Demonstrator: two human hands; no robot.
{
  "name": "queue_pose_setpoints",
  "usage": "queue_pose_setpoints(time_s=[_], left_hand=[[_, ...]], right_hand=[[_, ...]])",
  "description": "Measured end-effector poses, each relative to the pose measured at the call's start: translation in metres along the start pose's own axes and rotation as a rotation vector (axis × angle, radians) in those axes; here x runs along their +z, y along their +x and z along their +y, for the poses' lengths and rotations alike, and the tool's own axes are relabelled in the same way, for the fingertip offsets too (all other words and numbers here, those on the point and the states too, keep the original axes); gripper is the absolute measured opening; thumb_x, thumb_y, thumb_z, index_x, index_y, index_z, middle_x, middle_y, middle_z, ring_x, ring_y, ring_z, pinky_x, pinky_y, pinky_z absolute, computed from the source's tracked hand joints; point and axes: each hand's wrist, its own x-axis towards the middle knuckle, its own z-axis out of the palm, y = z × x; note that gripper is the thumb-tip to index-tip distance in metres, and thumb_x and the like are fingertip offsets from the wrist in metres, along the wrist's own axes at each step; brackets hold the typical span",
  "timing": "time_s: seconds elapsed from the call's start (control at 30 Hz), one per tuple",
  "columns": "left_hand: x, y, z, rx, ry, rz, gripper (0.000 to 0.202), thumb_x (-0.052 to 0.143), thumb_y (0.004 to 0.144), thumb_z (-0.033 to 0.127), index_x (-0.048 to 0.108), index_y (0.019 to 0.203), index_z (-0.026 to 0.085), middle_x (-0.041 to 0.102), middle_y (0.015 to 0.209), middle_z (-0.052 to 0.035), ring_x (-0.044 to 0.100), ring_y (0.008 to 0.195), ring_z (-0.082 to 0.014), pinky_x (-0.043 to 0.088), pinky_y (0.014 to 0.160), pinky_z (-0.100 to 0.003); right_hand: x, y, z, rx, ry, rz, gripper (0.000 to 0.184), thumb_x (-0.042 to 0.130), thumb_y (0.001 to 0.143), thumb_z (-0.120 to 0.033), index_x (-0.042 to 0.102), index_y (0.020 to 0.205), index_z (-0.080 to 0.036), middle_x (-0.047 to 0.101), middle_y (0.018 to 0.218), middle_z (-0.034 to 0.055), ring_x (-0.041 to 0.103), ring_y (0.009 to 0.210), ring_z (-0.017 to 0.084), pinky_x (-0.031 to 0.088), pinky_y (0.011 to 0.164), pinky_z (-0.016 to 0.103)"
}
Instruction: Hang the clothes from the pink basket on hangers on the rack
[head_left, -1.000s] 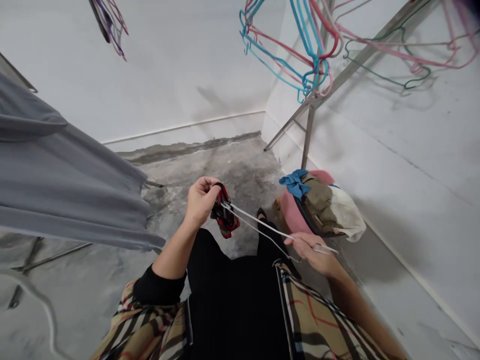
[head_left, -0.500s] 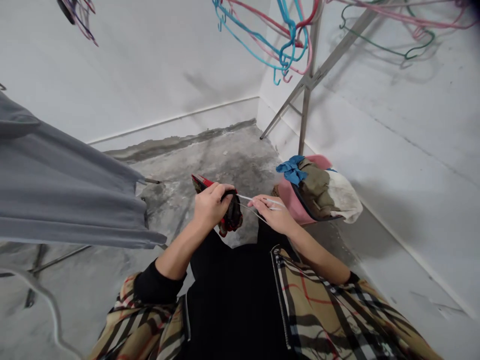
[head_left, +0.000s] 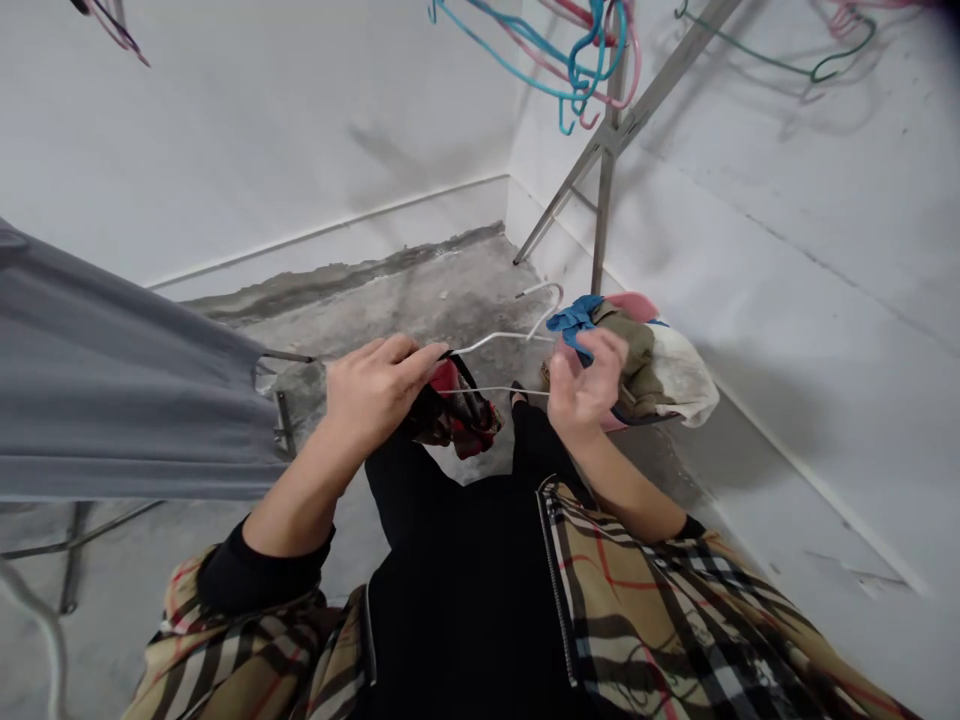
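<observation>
Garment [head_left: 472,432], red and black: counted one, clasped in the left hand [head_left: 375,390] above the floor [head_left: 420,300]. Saw one white hanger [head_left: 495,336] stretching toward the right hand [head_left: 585,385]; could not tell that grip's state.

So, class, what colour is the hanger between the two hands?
The hanger is white; the head view, the only one, shows it best.

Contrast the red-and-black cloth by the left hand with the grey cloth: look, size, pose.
Look: the red-and-black cloth mixes red and dark patches; the grey cloth is one plain colour.
Size: the red-and-black cloth shows far smaller than the grey cloth, which the picture edge cuts off.
Pose: the red-and-black cloth hangs bunched at the left hand; the grey cloth hangs spread broadly.
Shared: both look like soft fabric.
</observation>
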Motion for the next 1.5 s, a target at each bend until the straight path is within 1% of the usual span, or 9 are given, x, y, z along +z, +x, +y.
queue_pose_setpoints(time_s=[0.07, 0.2, 0.27, 0.43, 0.77, 1.0, 1.17, 1.37, 1.5], left_hand=[[0.0, -0.003, 0.003, -0.006, 0.04, 0.053, 0.021, 0.071, 0.08, 0.03, 0.076, 0.099, 0.035, 0.065, 0.08, -0.0022, 0.055, 0.068, -0.0164, 0.027, 0.055, -0.025], [-0.002, -0.008, 0.008, 0.088, 0.204, 0.114, 0.021, 0.065, 0.085, 0.031, 0.076, 0.102, 0.035, 0.068, 0.083, -0.0015, 0.058, 0.069, -0.015, 0.027, 0.054, -0.025], [-0.003, -0.011, 0.007, 0.138, 0.283, 0.145, 0.021, 0.061, 0.088, 0.033, 0.075, 0.104, 0.036, 0.069, 0.082, -0.0013, 0.059, 0.07, -0.0145, 0.028, 0.054, -0.025], [-0.006, -0.023, -0.022, 0.154, 0.364, 0.196, 0.021, 0.059, 0.091, 0.038, 0.076, 0.103, 0.035, 0.07, 0.08, -0.0004, 0.062, 0.07, -0.0127, 0.034, 0.055, -0.023], [0.008, -0.044, -0.086, 0.049, 0.306, 0.245, 0.022, 0.061, 0.091, 0.039, 0.075, 0.106, 0.032, 0.07, 0.083, -0.001, 0.063, 0.073, -0.0135, 0.038, 0.058, -0.023], [0.023, -0.052, -0.09, 0.07, 0.413, 0.205, 0.024, 0.057, 0.093, 0.039, 0.075, 0.108, 0.033, 0.07, 0.081, -0.0019, 0.061, 0.069, -0.0152, 0.034, 0.056, -0.026], [0.032, -0.054, -0.091, -0.07, 0.284, 0.3, 0.028, 0.055, 0.093, 0.04, 0.075, 0.107, 0.027, 0.069, 0.08, -0.0036, 0.062, 0.072, -0.0164, 0.038, 0.059, -0.025], [0.021, -0.044, -0.093, -0.055, 0.01, 0.308, 0.027, 0.057, 0.09, 0.038, 0.075, 0.099, 0.021, 0.067, 0.076, -0.0036, 0.06, 0.067, -0.015, 0.042, 0.062, -0.024], [0.013, -0.037, -0.089, -0.03, -0.055, 0.253, 0.028, 0.057, 0.089, 0.039, 0.075, 0.099, 0.021, 0.063, 0.07, -0.0017, 0.056, 0.061, -0.0134, 0.04, 0.059, -0.024]], right_hand=[[0.008, -0.022, 0.008, -0.132, -0.023, -0.181, 0.032, 0.047, 0.093, -0.045, 0.065, 0.1, -0.02, 0.065, 0.098, 0.0111, 0.061, 0.101, 0.023, 0.047, 0.096, 0.041], [0.033, -0.061, 0.043, -0.224, -0.181, -0.991, 0.037, 0.053, 0.092, -0.041, 0.06, 0.123, -0.021, 0.064, 0.124, 0.0086, 0.062, 0.109, 0.021, 0.05, 0.092, 0.031], [0.04, -0.07, 0.069, -0.167, -0.319, -1.134, 0.046, 0.063, 0.087, -0.037, 0.057, 0.13, -0.02, 0.06, 0.131, 0.0098, 0.063, 0.108, 0.022, 0.052, 0.087, 0.03], [0.02, -0.059, 0.117, -0.117, -0.417, -1.006, 0.028, 0.057, 0.091, -0.026, 0.065, 0.114, -0.013, 0.065, 0.116, 0.0147, 0.062, 0.107, 0.025, 0.05, 0.093, 0.037], [-0.019, -0.011, 0.133, -0.25, -0.316, -0.759, 0.016, 0.054, 0.093, -0.027, 0.067, 0.096, -0.018, 0.068, 0.097, 0.0096, 0.061, 0.097, 0.022, 0.049, 0.09, 0.037], [-0.028, 0.009, 0.109, -0.333, -0.224, -0.614, 0.01, 0.057, 0.089, -0.023, 0.065, 0.084, -0.018, 0.066, 0.085, 0.0074, 0.062, 0.085, 0.02, 0.05, 0.08, 0.034], [-0.036, 0.006, 0.067, -0.349, -0.017, -0.843, 0.01, 0.057, 0.088, -0.02, 0.067, 0.09, -0.02, 0.067, 0.096, 0.0063, 0.064, 0.091, 0.017, 0.052, 0.083, 0.031], [-0.045, 0.042, 0.06, -0.346, -0.244, -0.365, 0.032, 0.055, 0.093, -0.03, 0.061, 0.123, -0.021, 0.06, 0.122, 0.012, 0.057, 0.115, 0.023, 0.048, 0.1, 0.041], [-0.043, 0.067, 0.064, -0.465, -0.417, -0.485, 0.04, 0.054, 0.093, -0.044, 0.061, 0.123, -0.019, 0.067, 0.113, 0.0115, 0.061, 0.106, 0.026, 0.048, 0.094, 0.042]])
